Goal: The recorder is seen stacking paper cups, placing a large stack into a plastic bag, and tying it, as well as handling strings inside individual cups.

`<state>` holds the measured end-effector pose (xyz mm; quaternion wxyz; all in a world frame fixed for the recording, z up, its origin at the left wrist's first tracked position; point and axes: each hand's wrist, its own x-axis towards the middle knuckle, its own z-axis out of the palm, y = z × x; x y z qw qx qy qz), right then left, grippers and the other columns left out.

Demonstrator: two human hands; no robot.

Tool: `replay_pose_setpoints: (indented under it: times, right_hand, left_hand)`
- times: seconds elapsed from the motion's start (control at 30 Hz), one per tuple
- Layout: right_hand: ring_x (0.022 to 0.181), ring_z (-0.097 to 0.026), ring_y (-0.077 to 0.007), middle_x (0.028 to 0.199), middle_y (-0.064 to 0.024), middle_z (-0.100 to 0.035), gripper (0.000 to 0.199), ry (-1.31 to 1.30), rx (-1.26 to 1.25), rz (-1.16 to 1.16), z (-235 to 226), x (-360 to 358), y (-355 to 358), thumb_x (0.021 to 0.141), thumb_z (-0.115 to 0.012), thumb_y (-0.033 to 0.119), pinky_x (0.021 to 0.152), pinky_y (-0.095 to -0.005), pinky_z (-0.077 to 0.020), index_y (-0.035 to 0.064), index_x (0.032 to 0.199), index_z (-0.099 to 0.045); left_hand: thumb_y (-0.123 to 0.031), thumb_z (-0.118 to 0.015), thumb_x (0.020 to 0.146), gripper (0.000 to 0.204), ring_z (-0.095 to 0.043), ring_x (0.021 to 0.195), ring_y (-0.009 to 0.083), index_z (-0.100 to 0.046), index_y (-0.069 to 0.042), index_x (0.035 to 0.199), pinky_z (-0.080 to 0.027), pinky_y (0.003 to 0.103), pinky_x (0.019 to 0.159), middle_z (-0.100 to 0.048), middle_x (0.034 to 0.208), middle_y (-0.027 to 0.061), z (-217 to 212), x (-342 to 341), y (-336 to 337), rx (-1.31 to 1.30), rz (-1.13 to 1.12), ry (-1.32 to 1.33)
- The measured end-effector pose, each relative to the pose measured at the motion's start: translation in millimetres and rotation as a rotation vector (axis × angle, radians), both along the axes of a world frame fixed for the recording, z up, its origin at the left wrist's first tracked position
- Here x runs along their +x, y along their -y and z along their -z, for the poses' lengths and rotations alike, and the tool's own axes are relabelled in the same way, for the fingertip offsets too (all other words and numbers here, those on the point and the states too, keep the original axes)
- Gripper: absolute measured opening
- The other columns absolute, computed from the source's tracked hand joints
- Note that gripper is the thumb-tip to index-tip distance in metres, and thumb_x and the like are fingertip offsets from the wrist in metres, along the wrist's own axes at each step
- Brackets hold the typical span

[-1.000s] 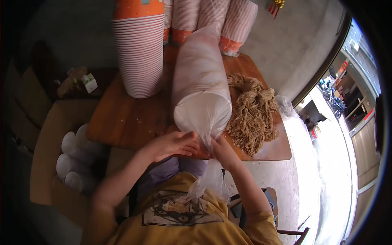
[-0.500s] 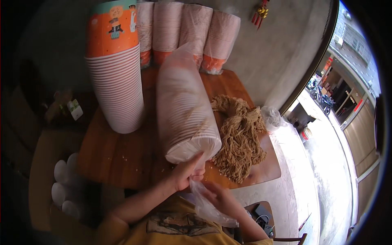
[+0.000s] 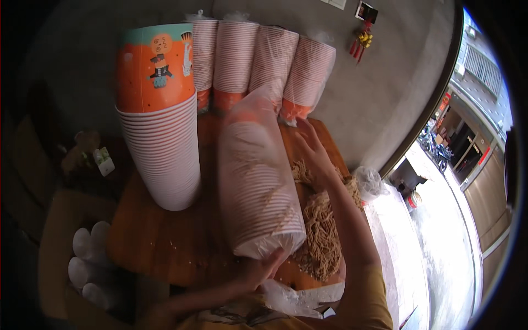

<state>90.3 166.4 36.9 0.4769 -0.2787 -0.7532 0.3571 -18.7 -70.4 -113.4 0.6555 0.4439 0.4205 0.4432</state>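
A stack of paper cups in a clear plastic bag [image 3: 261,187] lies on the wooden table, its near end toward me. My left hand [image 3: 268,268] is closed on the bag's gathered neck, right below the stack's near end. The bag's loose tail [image 3: 291,298] trails from there to the right. My right hand [image 3: 312,147] reaches over the table beside the stack's far end, fingers apart and holding nothing. Under that forearm lies a bundle of tan string [image 3: 322,236], partly hidden. A tall unbagged stack of orange-and-white paper cups [image 3: 159,143] stands to the left.
Several bagged cup stacks [image 3: 236,66] stand along the back of the table [image 3: 165,242] by the grey wall. A cardboard box [image 3: 55,247] with white cups sits low at left. Crumpled clear plastic [image 3: 369,182] lies at the right edge, near the open doorway [image 3: 440,231].
My right hand has let go of the bag's tail and moved forward to the far side of the table, opening. My left hand stays at the bag's neck. The view has tilted up slightly.
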Motion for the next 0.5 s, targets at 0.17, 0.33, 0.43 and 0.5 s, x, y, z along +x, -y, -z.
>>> replay_pose_setpoints:
  times: [0.17, 0.33, 0.43, 0.5]
  right_hand:
    - [0.123, -0.047, -0.0388, 0.139, -0.0263, -0.042, 0.069, 0.392, 0.160, 0.216, -13, -95, -137, 0.094, -0.053, 0.045, 0.104, -0.0430, -0.0361, 0.0005, 0.143, -0.033]
    - [0.130, -0.034, -0.0511, 0.143, -0.0323, -0.033, 0.079, 1.012, 0.252, 0.279, 39, -169, -208, 0.087, -0.043, 0.068, 0.109, -0.0536, -0.0277, 0.0215, 0.149, -0.026]
    - [0.131, -0.034, -0.0513, 0.145, -0.0338, -0.028, 0.086, 0.997, 0.492, 0.418, 85, -97, -297, 0.084, -0.047, 0.071, 0.108, -0.0521, -0.0306, 0.0166, 0.148, -0.028]
    - [0.123, -0.048, -0.0366, 0.134, -0.0267, -0.047, 0.069, 1.212, 0.676, 0.028, 99, -181, -230, 0.092, -0.054, 0.050, 0.101, -0.0431, -0.0409, 0.0031, 0.140, -0.039]
  left_hand:
    - [-0.047, -0.048, 0.098, 0.044, -0.055, 0.069, 0.0135, -0.063, -0.005, 0.098, -0.047, 0.029, 0.068, -0.063, 0.086, 0.0062, 51, 8, -12, -0.169, -0.243, -0.013]
    - [-0.044, -0.047, 0.098, 0.045, -0.056, 0.092, 0.0180, -0.056, -0.004, 0.116, -0.047, 0.030, 0.081, -0.060, 0.108, 0.0104, 26, -117, 17, -0.021, -0.099, 0.012]
    - [-0.043, -0.047, 0.098, 0.048, -0.057, 0.106, 0.0207, -0.052, -0.004, 0.127, -0.047, 0.031, 0.088, -0.058, 0.120, 0.0129, -1, -162, 12, 0.136, 0.145, 0.047]
    - [-0.042, -0.048, 0.098, 0.053, -0.053, 0.117, 0.0243, -0.046, -0.004, 0.135, -0.045, 0.034, 0.095, -0.054, 0.128, 0.0153, -17, -191, 31, 0.075, -0.167, -0.023]
